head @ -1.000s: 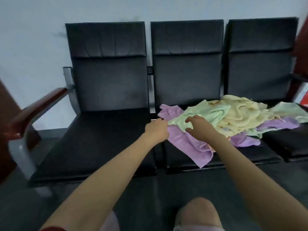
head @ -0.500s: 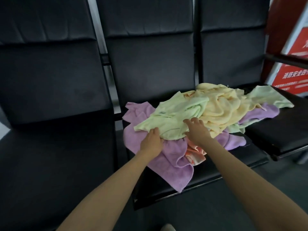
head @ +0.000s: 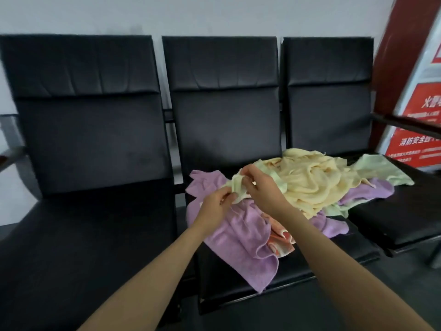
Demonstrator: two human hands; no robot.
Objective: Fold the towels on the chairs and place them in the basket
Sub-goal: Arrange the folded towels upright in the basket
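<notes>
Item in hand: pale green towel, one bunched edge of it. My left hand pinches that edge from the lower left, and my right hand pinches it just above and to the right. The two grips nearly touch, and both are raised a little off the heap. Location: over the front left part of the towel pile on the middle chair. Rest of the item: it runs from my fingers to the right and away from me, passing under my right hand and beneath the yellow towel, so its long axis appears to lie left to right with the far end buried. I judge a pull toward me and to the left would free it, with the left hand leading since it sits on the open side. Beneath: purple towel, draped over the seat's front edge. Orange towel, partly showing under the purple. Further right: a second green towel, spilling onto the right chair. Left chair: just left of the pile. Basket: not in view.
</notes>
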